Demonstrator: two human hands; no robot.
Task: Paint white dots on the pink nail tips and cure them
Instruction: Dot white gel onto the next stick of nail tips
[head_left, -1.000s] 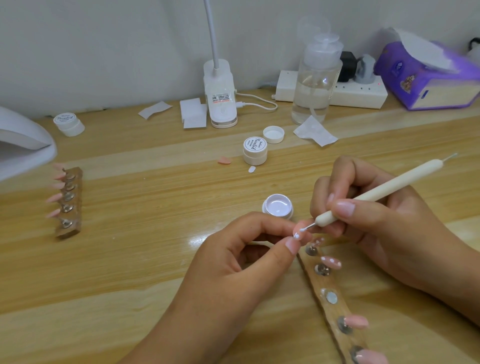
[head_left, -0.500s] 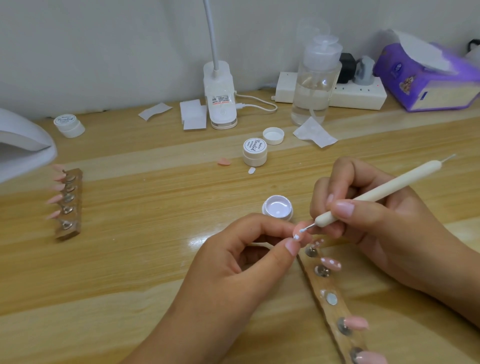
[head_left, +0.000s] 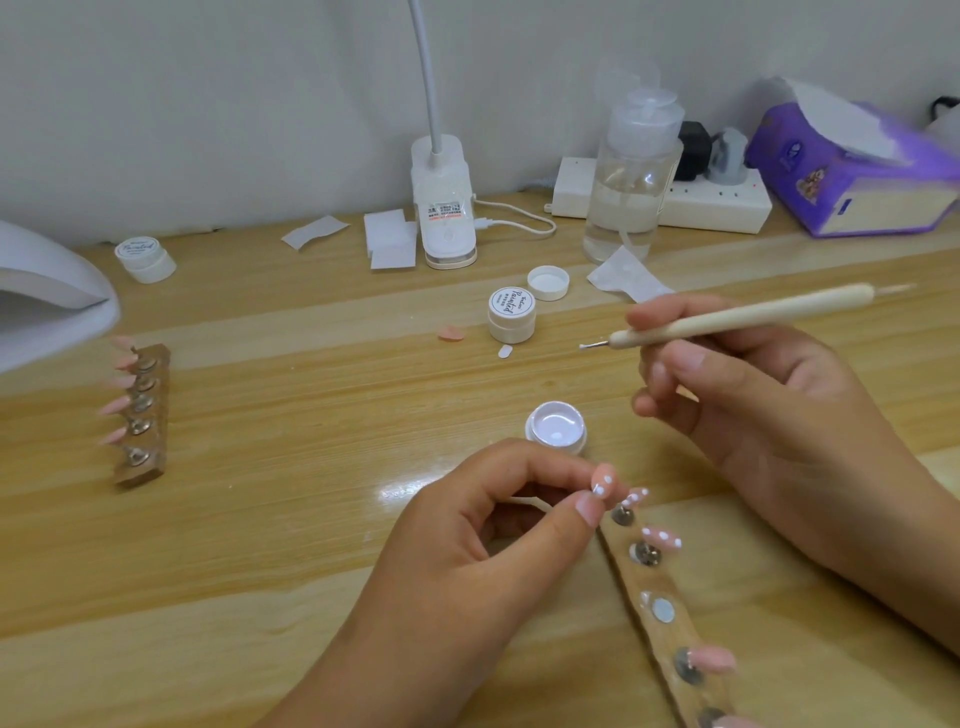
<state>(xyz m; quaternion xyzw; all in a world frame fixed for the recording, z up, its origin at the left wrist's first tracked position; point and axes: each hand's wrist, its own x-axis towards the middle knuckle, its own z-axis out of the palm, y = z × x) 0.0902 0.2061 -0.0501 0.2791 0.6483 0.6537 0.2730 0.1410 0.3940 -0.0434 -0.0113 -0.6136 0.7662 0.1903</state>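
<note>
Presently the left hand (head_left: 467, 540) pinches a pink tip (head_left: 602, 480) between thumb and forefinger, just above the near end of the strip (head_left: 660, 613). The right hand (head_left: 753, 415) grips the tool (head_left: 737, 317) like a pen, lifted well clear, its fine point over the table beyond the pot (head_left: 555, 428).

The white dots on the held tip sit right by the thumb's edge. They look wet, so a small roll of the pinch would likely smear them. Seating the tip back could also brush it against the dotted neighbour (head_left: 636, 496) touching it. The open pot stands just beyond the left knuckles, where a forward reach might knock it. Any white left on the tool's point could drop on the wood.

The thumb hides the tip's lower part, so the dot count is unclear. I cannot tell what the tip is mounted on; a pale sliver shows under the fingers. The strip runs off the bottom edge, and the lamp (head_left: 52, 296) is cut off at the left and blurred.
</note>
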